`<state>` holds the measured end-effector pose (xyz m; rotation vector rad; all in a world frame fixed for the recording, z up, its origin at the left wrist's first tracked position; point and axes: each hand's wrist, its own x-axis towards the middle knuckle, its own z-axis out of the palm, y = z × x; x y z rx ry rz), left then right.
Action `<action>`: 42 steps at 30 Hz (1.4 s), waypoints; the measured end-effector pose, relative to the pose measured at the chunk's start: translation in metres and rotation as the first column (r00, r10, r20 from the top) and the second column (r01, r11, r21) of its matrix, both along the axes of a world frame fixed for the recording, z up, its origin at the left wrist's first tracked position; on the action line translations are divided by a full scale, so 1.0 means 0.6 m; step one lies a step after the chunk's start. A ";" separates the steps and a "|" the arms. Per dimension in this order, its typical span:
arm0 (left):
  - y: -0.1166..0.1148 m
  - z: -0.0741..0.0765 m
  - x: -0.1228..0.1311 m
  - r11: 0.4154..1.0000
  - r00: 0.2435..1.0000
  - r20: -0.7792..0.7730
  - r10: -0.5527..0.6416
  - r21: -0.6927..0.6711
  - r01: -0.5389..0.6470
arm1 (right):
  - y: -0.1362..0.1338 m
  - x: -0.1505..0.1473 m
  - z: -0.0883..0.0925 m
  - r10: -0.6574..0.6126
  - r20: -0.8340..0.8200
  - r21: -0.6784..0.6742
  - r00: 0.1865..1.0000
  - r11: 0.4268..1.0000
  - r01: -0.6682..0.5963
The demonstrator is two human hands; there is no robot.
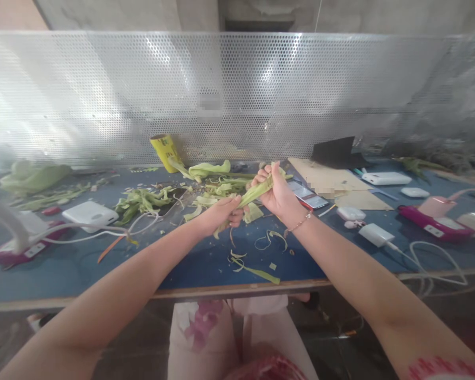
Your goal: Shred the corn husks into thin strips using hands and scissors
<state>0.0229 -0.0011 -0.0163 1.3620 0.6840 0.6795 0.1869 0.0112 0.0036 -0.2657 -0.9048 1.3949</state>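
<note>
A pale green leaf strip (257,193), folded lengthwise, is stretched between my two hands above the table. My left hand (226,212) closes round its lower end, fingers curled. Higher and to the right, my right hand (274,191) grips the upper part, with the thumb pointing up along it. Behind and to the left of my hands lies a heap of leaf scraps (217,189) in light green. Thin peelings and a flat green strip (263,275) are scattered on the blue tabletop (206,264) nearer to me.
A yellow tube (165,152) leans near the perforated metal screen (114,95). To the right are a phone (309,195), cardboard sheets (336,179), white chargers (376,235) and a magenta power strip (435,224). White cables and a white power bank (90,215) lie to the left.
</note>
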 end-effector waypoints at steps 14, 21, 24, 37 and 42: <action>0.039 0.017 -0.028 0.950 0.932 0.190 0.310 -0.039 -0.308 | 0.026 0.013 -0.055 -0.321 0.808 0.350 0.493 0.936 0.035; 0.060 0.002 -0.042 0.911 0.908 -0.079 0.412 0.035 -0.411 | 0.011 -0.016 -0.075 -0.553 0.833 0.496 0.013 0.736 -0.460; 0.055 -0.002 -0.037 0.929 0.921 -0.132 0.368 0.101 -0.357 | 0.003 -0.021 -0.068 -0.580 0.815 0.529 0.014 0.733 -0.428; 0.031 -0.018 -0.012 0.991 0.986 -0.128 0.109 0.090 -0.098 | -0.005 -0.032 -0.056 -0.530 0.821 0.514 0.214 0.848 0.128; 0.024 -0.014 -0.008 0.983 0.979 -0.090 0.182 0.031 -0.180 | -0.006 -0.030 -0.055 -0.542 0.825 0.523 0.160 0.840 0.147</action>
